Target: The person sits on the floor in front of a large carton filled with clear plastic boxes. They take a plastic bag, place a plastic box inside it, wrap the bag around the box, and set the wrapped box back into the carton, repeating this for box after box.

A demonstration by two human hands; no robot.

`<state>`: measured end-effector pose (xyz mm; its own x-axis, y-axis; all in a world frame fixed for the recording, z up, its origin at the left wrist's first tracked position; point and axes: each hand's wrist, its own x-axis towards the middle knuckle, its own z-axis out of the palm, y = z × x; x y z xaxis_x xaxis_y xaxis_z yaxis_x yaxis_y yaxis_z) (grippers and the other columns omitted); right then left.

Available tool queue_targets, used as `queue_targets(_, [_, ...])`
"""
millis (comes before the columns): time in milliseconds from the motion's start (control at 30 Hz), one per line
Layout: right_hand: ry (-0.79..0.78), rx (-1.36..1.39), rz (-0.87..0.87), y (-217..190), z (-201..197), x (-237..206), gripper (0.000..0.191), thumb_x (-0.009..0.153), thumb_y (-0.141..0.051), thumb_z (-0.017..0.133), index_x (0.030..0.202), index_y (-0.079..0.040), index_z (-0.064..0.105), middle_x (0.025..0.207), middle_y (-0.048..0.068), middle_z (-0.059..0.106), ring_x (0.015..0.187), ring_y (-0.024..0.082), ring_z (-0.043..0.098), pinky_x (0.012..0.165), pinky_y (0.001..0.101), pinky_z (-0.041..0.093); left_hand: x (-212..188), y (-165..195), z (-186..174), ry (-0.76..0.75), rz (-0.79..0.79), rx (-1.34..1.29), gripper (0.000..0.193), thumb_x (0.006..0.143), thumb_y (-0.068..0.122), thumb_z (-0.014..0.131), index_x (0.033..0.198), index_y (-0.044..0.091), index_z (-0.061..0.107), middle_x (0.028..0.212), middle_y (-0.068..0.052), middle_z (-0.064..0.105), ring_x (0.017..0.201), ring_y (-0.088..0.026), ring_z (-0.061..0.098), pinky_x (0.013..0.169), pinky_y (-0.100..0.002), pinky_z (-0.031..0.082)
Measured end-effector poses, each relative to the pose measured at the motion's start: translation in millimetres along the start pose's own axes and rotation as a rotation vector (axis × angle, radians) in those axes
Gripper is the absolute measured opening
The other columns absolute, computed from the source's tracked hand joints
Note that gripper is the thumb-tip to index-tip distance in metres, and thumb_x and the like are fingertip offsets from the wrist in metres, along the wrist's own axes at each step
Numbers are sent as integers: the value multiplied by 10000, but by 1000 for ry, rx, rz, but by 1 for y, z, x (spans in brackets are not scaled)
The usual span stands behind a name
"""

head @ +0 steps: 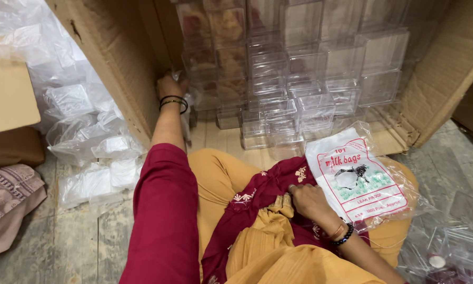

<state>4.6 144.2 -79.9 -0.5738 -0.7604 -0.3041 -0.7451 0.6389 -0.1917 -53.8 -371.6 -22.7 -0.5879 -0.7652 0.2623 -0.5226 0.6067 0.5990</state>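
Cardboard box wall [118,58] crowds my left hand [171,85], curled on clear plastic; right hand [307,202] rests closed on my lap.

A worn grey floor [73,247] of stone slabs carries everything. A large open cardboard box [126,68] lies on its side on it, with stacks of clear plastic boxes [299,89] standing on its lower flap. Left of the box, bundles of clear plastic wrapping [83,131] lie heaped on the floor, with a folded patterned cloth [7,200] near the left edge. More clear plastic bags [452,236] lie at the lower right
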Motion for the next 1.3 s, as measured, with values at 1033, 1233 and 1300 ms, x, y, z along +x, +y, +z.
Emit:
queue_targets(1033, [646,621,-130,-51,-120,-6,1142,726,-380,887,1581,-9,227,1522,295,383,1415,446,409,1165,493,368,-302,133,-60,-512,-97,-839,552,847,254,836,1314,18,662,1043,7,755,921,-58,683,779,-237,574])
queue_targets(1233, [486,1074,-37,-39,-79,-20,993,778,-321,856,1528,-68,255,1417,241,456,1334,343,493,1108,464,433,-311,119,-46,-777,-180,-997,574,820,229,841,1298,27,594,1007,-52,777,895,-98,715,774,-254,591])
queue_targets(1300, [400,1504,15,-32,-61,-26,886,826,-306,782,1519,-106,269,1345,184,511,1270,295,573,1063,445,518,-319,109,-30,-809,-241,-950,500,822,216,836,1235,27,628,1008,-60,780,866,-111,714,744,-273,585])
